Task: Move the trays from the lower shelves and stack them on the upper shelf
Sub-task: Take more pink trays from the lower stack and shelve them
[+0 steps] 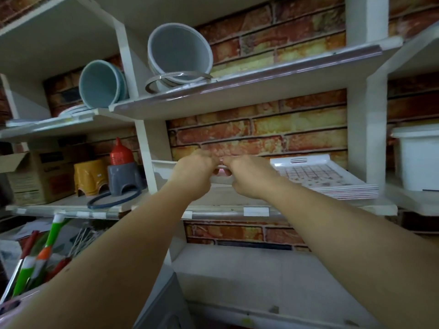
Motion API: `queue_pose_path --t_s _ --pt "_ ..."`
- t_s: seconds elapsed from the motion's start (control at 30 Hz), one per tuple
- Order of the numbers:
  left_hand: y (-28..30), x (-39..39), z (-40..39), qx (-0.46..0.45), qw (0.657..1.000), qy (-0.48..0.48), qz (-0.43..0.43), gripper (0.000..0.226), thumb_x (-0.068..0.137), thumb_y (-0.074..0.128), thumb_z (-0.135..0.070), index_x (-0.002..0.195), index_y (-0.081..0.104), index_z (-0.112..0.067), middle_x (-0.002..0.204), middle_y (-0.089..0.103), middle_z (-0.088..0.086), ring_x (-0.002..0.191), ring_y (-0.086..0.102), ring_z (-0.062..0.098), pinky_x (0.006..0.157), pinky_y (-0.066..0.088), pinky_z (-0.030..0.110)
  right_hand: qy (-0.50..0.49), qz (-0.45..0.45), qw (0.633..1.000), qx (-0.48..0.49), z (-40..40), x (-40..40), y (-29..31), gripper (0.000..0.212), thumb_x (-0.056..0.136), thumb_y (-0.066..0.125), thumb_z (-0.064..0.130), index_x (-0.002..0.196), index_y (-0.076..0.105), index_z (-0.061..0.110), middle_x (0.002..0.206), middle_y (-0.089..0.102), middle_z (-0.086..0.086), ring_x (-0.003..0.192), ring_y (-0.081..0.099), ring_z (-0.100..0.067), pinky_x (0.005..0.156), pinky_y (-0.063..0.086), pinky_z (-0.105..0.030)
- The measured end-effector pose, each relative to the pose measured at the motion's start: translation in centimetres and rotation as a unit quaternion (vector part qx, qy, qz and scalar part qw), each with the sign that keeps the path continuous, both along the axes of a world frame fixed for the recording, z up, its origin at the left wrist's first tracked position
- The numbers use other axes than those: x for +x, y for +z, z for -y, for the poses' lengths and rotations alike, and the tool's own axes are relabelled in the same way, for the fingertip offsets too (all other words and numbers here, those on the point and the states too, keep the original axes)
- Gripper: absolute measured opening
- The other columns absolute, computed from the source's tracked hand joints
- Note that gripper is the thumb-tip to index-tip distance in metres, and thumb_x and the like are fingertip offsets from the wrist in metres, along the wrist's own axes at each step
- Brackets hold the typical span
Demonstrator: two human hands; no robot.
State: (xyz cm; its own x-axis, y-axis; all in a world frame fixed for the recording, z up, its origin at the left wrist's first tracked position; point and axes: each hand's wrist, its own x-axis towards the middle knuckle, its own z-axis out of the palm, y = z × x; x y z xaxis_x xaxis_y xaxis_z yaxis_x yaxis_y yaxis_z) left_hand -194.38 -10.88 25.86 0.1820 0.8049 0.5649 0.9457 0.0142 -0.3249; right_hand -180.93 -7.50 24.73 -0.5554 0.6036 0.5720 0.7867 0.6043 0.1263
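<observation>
Two hands meet at the near edge of a white tray (190, 173) that sits on the middle shelf (237, 211), left of a stack of white trays (332, 179) with a checked pattern on the top one. The left hand (192, 172) and the right hand (249, 175) are side by side, almost touching, and their fingers (222, 171) look curled over the tray's front rim, pinching it; blur hides exactly how deep the hold goes. Judged from this, the step in hand is lifting or sliding this tray across onto the stack to its right, or up to the upper shelf (249, 77) above the stack. Both hands gripping so close together at one edge gives poor leverage, so it would be wise to spread them toward the tray's corners before raising it, keep it level, and draw it clear of the shelf's white upright (147, 150) left of the stack. Above and left of the stack, a grey bucket (180, 53) lies on its side on the upper shelf with a metal ring (175, 79) beneath it, so a tray going up there should land to the right of them. Further left of the stack stand a yellow stool (89, 176), a grey stool (124, 178) and a cardboard box (31, 176).
</observation>
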Motion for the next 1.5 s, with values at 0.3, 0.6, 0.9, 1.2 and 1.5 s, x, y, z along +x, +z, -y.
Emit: queue_pose_path --t_s 0.3,0.6,0.9,1.2,1.5 --pt "-2.7 0.0 -6.1 -0.004 1.0 0.006 -0.004 0.034 0.091 0.054 -0.01 0.124 0.053 -0.018 0.118 0.051 0.004 0.114 0.049 0.021 0.08 0.044 0.03 -0.015 -0.003 1.0 0.005 -5.3 -0.3 -2.8 0.046 0.089 0.045 -0.003 0.131 0.046 0.016 0.115 0.064 -0.011 0.103 0.061 -0.032 0.067 0.034 -0.03" --pt "-5.2 -0.1 -12.5 0.002 1.0 0.007 0.018 0.037 0.087 0.057 -0.006 0.123 0.058 -0.017 0.13 0.053 0.005 0.123 0.046 0.022 0.093 0.046 0.031 0.019 0.006 1.0 0.009 -11.7 -0.2 -4.7 0.048 0.089 0.044 -0.006 0.132 0.044 0.013 0.115 0.064 -0.009 0.101 0.063 -0.029 0.065 0.034 -0.03" --pt "-8.4 -2.0 -17.3 -0.035 0.999 0.008 0.04 0.037 0.088 0.052 -0.004 0.122 0.057 -0.019 0.124 0.055 0.001 0.118 0.049 0.02 0.091 0.045 0.03 0.008 0.03 0.998 -0.053 -16.6 -2.8 -7.3 0.051 0.089 0.042 -0.006 0.135 0.042 0.013 0.125 0.06 -0.008 0.111 0.059 -0.028 0.081 0.045 -0.034" --pt "-10.0 -5.5 -22.8 -0.037 0.998 -0.015 0.055 0.037 0.093 0.047 -0.007 0.128 0.051 -0.018 0.128 0.052 0.001 0.122 0.043 0.018 0.092 0.042 0.028 -0.033 0.049 0.996 -0.074 -21.0 -6.1 -8.6 0.055 0.088 0.046 -0.007 0.139 0.039 0.012 0.124 0.059 -0.009 0.111 0.059 -0.027 0.084 0.046 -0.034" --pt "-12.4 -6.9 -26.7 -0.066 0.994 -0.033 0.076 0.043 0.094 0.044 -0.006 0.134 0.046 -0.022 0.129 0.05 0.001 0.121 0.044 0.018 0.093 0.042 0.028 -0.057 0.087 0.991 -0.087 -24.4 -7.5 -10.1 0.052 0.089 0.044 -0.003 0.139 0.039 0.011 0.126 0.058 -0.011 0.112 0.059 -0.028 0.088 0.047 -0.035"
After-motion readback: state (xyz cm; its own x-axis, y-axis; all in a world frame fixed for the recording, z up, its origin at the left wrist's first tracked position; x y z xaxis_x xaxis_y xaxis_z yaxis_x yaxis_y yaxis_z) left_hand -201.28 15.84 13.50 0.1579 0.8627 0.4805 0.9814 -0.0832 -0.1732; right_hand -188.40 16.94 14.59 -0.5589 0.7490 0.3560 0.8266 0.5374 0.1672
